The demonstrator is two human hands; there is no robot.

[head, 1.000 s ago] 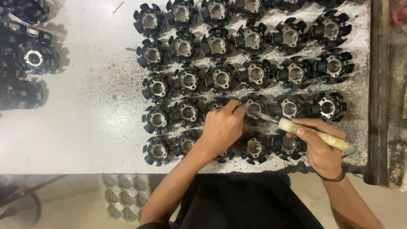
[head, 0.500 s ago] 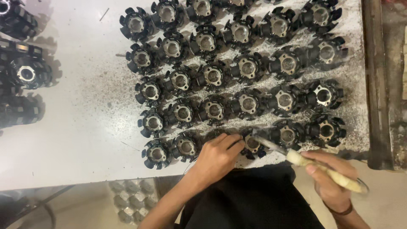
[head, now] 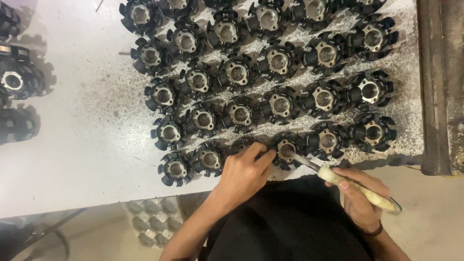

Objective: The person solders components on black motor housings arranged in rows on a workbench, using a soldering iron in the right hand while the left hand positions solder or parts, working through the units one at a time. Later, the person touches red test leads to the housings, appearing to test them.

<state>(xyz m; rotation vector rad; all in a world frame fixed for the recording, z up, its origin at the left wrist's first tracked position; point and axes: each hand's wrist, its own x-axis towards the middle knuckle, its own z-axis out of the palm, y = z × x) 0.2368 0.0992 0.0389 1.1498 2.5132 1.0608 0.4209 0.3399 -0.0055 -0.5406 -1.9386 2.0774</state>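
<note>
Several black finned round parts with metal hubs point(head: 280, 104) stand in rows on a white table point(head: 87, 140). My left hand point(head: 244, 171) rests on the near row, fingers steadying one part point(head: 286, 150) at the table's front edge. My right hand point(head: 360, 195) grips a tool with a pale wooden handle point(head: 360, 189); its metal shaft reaches up-left and its tip sits in that part's metal hub.
More black parts point(head: 17, 82) lie at the left edge. Dark filings and dust speckle the table around the rows. A rusty metal beam point(head: 442, 82) runs down the right side. A grey moulded tray point(head: 154, 220) sits below the table's front edge.
The view has shifted, so the rows sit higher in the frame. My right hand has moved the tool slightly, its tip staying in the front-row part; my left hand holds the same part.
</note>
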